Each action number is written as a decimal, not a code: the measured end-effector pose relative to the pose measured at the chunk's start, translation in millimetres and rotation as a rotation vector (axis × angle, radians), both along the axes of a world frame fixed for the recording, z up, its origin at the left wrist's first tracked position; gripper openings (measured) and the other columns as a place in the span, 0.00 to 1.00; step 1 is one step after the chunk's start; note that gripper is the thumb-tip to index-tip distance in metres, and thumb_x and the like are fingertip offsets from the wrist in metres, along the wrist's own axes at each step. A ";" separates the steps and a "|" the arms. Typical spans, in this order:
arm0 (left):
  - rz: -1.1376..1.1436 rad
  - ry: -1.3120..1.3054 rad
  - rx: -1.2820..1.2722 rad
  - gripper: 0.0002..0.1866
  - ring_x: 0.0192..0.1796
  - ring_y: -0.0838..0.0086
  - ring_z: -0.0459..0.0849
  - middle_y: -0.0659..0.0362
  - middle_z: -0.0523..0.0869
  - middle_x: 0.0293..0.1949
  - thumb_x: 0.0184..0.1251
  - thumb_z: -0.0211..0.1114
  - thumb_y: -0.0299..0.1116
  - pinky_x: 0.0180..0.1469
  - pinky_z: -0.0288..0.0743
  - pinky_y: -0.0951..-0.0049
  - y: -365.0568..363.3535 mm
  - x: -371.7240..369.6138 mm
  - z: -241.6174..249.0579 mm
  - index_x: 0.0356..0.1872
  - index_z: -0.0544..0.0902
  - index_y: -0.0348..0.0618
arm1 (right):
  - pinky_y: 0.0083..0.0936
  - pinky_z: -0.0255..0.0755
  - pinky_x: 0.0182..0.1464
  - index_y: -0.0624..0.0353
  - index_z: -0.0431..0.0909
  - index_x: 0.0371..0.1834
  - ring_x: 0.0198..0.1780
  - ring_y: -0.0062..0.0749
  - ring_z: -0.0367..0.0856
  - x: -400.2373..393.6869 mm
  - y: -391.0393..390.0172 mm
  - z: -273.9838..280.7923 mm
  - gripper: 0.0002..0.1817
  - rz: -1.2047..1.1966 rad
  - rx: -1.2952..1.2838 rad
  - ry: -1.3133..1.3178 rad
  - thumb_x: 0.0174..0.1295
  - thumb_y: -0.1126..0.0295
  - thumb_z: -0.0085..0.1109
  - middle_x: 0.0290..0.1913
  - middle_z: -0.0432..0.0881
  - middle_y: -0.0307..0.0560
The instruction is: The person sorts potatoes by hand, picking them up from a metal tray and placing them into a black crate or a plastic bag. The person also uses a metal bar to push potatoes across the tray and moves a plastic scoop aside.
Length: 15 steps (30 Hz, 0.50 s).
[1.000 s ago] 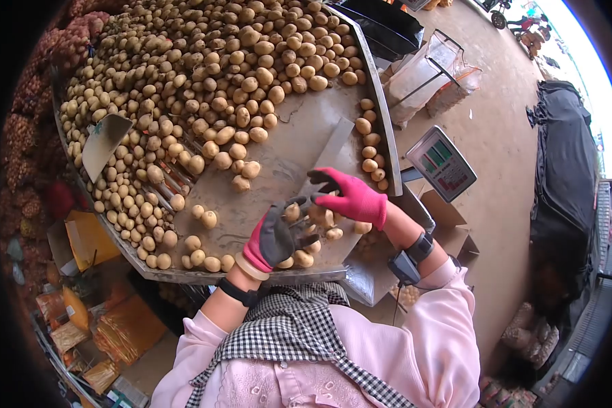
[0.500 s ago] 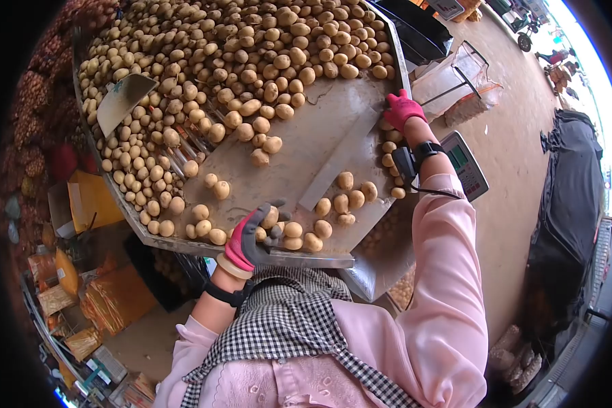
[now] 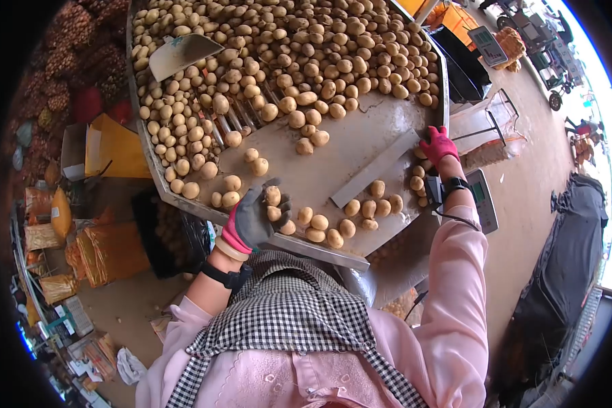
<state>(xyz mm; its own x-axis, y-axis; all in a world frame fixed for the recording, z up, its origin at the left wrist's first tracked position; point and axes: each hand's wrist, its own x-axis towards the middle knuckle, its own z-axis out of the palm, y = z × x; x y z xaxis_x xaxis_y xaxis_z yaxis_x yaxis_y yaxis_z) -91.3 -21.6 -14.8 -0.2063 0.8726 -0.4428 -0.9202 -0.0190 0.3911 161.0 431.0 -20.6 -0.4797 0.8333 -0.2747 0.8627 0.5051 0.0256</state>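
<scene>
My left hand (image 3: 253, 219), in a grey and pink glove, is at the near edge of the metal sorting table (image 3: 299, 166). Its fingers curl around a couple of potatoes (image 3: 273, 196). Loose potatoes lie on both sides of it, with a small group (image 3: 317, 222) just to its right. My right hand (image 3: 439, 144), in a pink glove, is at the table's right rim, its fingers bent over the edge near the end of a flat metal bar (image 3: 376, 168). More potatoes sit between that bar and the rim, below the hand.
A large potato heap (image 3: 306, 47) covers the table's far side. A metal scoop-like plate (image 3: 183, 56) rests on it at left, near some metal rollers (image 3: 234, 119). Beyond the right rim are a digital scale (image 3: 481, 200) and a bag on a frame (image 3: 486, 126). A yellow box (image 3: 119, 146) stands left.
The view has shifted, so the table appears farther right. My left hand has turned its palm more upward around the potatoes. My right hand stays at the right rim.
</scene>
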 end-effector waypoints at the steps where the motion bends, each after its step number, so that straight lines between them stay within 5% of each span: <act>1: 0.008 -0.158 0.022 0.23 0.55 0.58 0.83 0.49 0.81 0.53 0.79 0.51 0.48 0.58 0.80 0.57 -0.6 -0.5 3.7 0.66 0.72 0.46 | 0.45 0.74 0.62 0.50 0.68 0.69 0.62 0.58 0.77 1.3 -5.1 3.1 0.33 0.009 -0.013 0.012 0.62 0.50 0.60 0.71 0.66 0.58; 3: 0.011 -0.335 0.090 0.24 0.62 0.52 0.79 0.46 0.79 0.60 0.78 0.51 0.48 0.67 0.73 0.46 -7.8 -3.0 -3.7 0.68 0.71 0.49 | 0.48 0.74 0.61 0.52 0.70 0.65 0.60 0.62 0.77 11.1 -15.8 -0.3 0.30 0.018 -0.059 0.021 0.64 0.49 0.57 0.66 0.69 0.60; 5: 0.041 -0.280 0.099 0.22 0.62 0.55 0.78 0.50 0.78 0.58 0.80 0.48 0.41 0.68 0.72 0.48 -13.2 -1.1 6.0 0.69 0.70 0.45 | 0.50 0.74 0.59 0.53 0.71 0.63 0.58 0.63 0.78 20.8 -38.2 -2.8 0.27 0.035 -0.098 0.022 0.68 0.48 0.51 0.64 0.69 0.61; 8: 0.013 -0.020 0.314 0.21 0.61 0.64 0.77 0.54 0.77 0.57 0.82 0.43 0.34 0.70 0.71 0.53 -28.9 -1.9 -2.6 0.70 0.68 0.40 | 0.51 0.75 0.57 0.52 0.71 0.60 0.56 0.65 0.78 41.3 -73.7 -11.2 0.24 0.049 -0.114 0.142 0.67 0.52 0.56 0.63 0.69 0.63; 10: 0.117 -0.246 0.251 0.22 0.60 0.75 0.76 0.59 0.79 0.54 0.81 0.47 0.32 0.73 0.68 0.61 -35.5 -5.4 -12.5 0.70 0.68 0.37 | 0.50 0.75 0.56 0.56 0.74 0.55 0.55 0.64 0.78 55.8 -96.4 -6.3 0.24 0.035 -0.138 0.099 0.64 0.50 0.58 0.60 0.71 0.65; 12: 0.042 0.742 -0.091 0.21 0.60 0.74 0.76 0.59 0.80 0.54 0.80 0.49 0.32 0.71 0.69 0.63 -44.7 -6.5 -10.7 0.69 0.70 0.37 | 0.48 0.74 0.58 0.58 0.76 0.53 0.56 0.61 0.79 67.8 -108.7 2.6 0.27 0.020 -0.224 -0.096 0.62 0.48 0.59 0.56 0.77 0.62; 13: 0.073 0.753 -0.100 0.21 0.60 0.74 0.76 0.59 0.80 0.54 0.80 0.49 0.32 0.71 0.69 0.63 -49.3 -10.7 -9.8 0.69 0.70 0.37 | 0.47 0.74 0.59 0.59 0.77 0.52 0.55 0.59 0.79 70.2 -118.0 6.3 0.26 -0.001 -0.259 -0.177 0.62 0.48 0.60 0.54 0.79 0.61; 15: 0.177 0.272 0.287 0.22 0.60 0.69 0.77 0.57 0.80 0.56 0.80 0.47 0.38 0.69 0.70 0.61 -59.4 -22.6 -6.1 0.67 0.71 0.38 | 0.44 0.75 0.56 0.60 0.79 0.51 0.53 0.55 0.81 57.3 -155.2 31.7 0.22 0.073 -0.159 0.039 0.62 0.54 0.62 0.52 0.82 0.56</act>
